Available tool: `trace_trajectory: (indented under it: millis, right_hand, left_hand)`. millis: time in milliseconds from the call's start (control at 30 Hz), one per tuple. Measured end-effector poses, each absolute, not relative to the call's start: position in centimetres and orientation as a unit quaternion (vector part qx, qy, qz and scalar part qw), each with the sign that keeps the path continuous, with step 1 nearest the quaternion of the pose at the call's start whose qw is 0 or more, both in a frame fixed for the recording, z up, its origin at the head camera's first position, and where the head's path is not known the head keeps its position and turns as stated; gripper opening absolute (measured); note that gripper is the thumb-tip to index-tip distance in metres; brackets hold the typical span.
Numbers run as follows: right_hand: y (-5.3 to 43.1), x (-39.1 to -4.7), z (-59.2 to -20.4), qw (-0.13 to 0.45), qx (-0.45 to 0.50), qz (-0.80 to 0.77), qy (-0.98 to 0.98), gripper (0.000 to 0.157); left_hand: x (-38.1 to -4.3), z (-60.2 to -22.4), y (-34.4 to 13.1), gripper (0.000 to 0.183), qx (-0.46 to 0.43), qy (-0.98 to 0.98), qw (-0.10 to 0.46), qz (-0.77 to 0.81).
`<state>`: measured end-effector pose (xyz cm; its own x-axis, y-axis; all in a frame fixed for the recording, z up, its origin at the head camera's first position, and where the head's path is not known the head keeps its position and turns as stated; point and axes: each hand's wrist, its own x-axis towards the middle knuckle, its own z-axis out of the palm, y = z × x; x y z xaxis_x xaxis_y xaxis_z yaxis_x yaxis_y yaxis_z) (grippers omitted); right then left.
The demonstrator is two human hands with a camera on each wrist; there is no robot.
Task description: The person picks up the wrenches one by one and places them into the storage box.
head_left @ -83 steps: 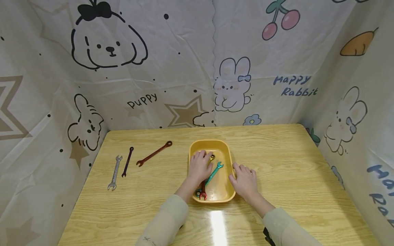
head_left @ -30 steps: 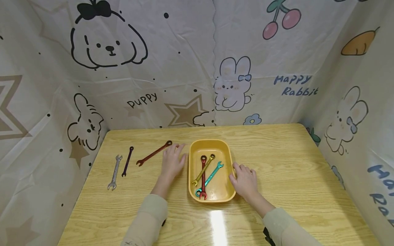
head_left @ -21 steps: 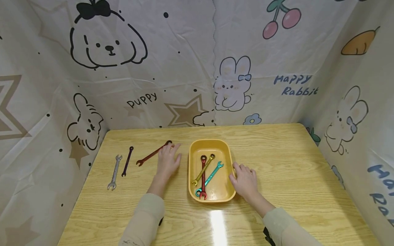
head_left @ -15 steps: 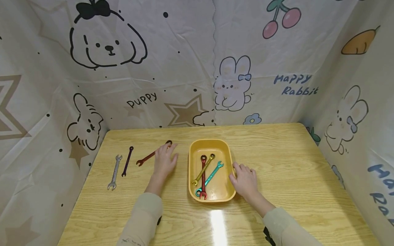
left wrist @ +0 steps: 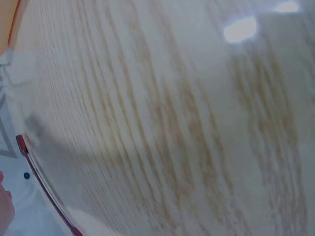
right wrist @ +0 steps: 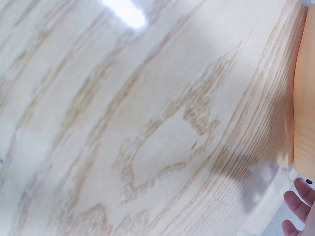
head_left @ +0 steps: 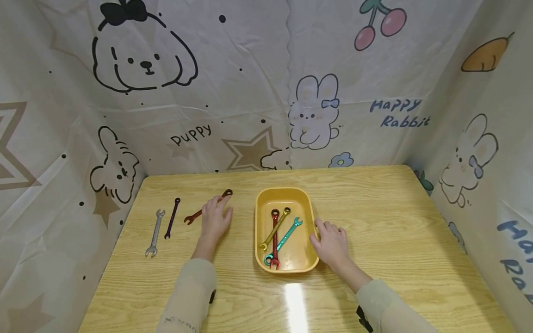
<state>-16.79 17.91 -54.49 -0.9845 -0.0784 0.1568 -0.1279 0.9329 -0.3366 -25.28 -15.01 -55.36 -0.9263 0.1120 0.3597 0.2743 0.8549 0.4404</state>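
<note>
My left hand (head_left: 214, 219) is over the dark red combination wrench (head_left: 195, 217), covering its middle, with the ring end showing past the fingers. In the left wrist view the hand (left wrist: 6, 206) shows only at the edge, apart from the wrench (left wrist: 47, 189). My right hand (head_left: 331, 243) rests by the right rim of the yellow tray (head_left: 315, 259), fingers loosely bent; in the right wrist view its fingers (right wrist: 298, 204) appear beside the tray's wall (right wrist: 304, 98). Inside the tray lie a red wrench (head_left: 275, 247), a gold wrench (head_left: 280, 223) and a teal wrench (head_left: 288, 237), crossing one another.
Left of my left hand, a purple wrench (head_left: 172, 219) and a silver open-end wrench (head_left: 155, 234) lie on the wooden table (head_left: 374, 203). A printed cloth (head_left: 241, 101) surrounds the table at the back and both sides.
My left hand has come out of the tray, uncovering the gold wrench there, and moved left over the dark red wrench. My right hand stays by the tray's rim.
</note>
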Motion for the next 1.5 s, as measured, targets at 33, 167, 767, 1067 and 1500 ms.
trace_trajectory:
  millis: [33, 167, 767, 1067, 1500]
  right_hand:
    - [17.9, -16.8, -54.5, 0.072, 0.053, 0.176, -0.980, 0.035]
    - [17.9, -16.8, -54.5, 0.074, 0.052, 0.172, -0.981, 0.035]
    - [17.9, -16.8, -54.5, 0.073, 0.049, 0.180, -0.980, 0.032]
    - [17.9, -16.8, -54.5, 0.074, 0.049, 0.181, -0.979, 0.033]
    - [18.0, -16.9, -54.7, 0.067, 0.047, 0.184, -0.980, 0.034]
  left_hand:
    - [-25.3, -55.5, -15.2, 0.039, -0.100, -0.948, 0.163, -0.253]
    - [-25.5, -55.8, -15.8, 0.039, -0.092, -0.947, 0.159, -0.265]
    - [-25.7, -56.0, -17.4, 0.042, -0.045, -0.958, 0.075, -0.273]
    - [-26.1, -56.5, -18.1, 0.045, -0.032, -0.962, 0.045, -0.269]
    - [-26.6, -56.4, -18.4, 0.045, -0.017, -0.957, 0.021, -0.290]
